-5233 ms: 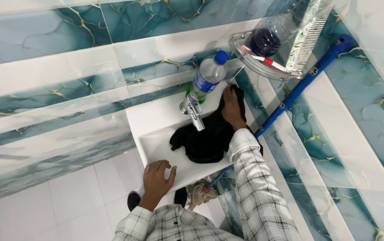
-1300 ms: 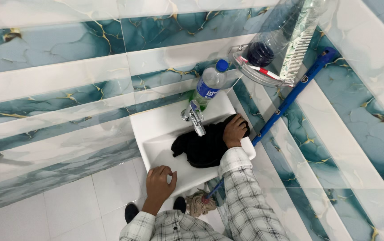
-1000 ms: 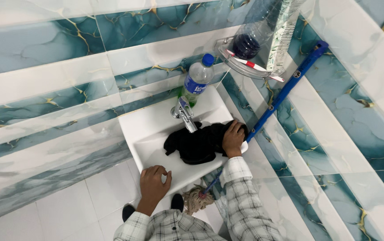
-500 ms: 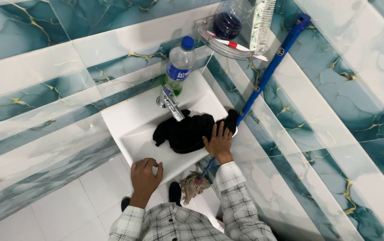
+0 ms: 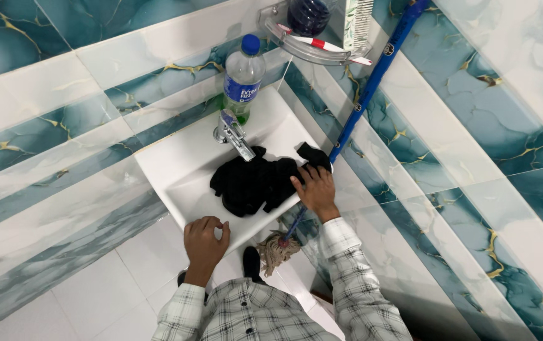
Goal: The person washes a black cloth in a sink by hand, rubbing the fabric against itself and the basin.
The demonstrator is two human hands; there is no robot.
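Two bare hands are being kept at a white wall-mounted sink (image 5: pixel 176 151), where a black cloth (image 5: pixel 255 183) is lying bunched in the basin just below the chrome tap (image 5: pixel 233 132). The cloth is being pressed at its near edge by the right hand (image 5: pixel 315 189), its grip flat and spread rather than clamped. The left hand (image 5: pixel 205 237) is being rested on the sink's front rim, fingers loosely curled and holding nothing. A clear plastic bottle (image 5: pixel 243 79) with a blue cap is being kept upright behind the tap, while a blue-handled mop (image 5: pixel 372 82) is being leaned against the tiled wall beside the sink.
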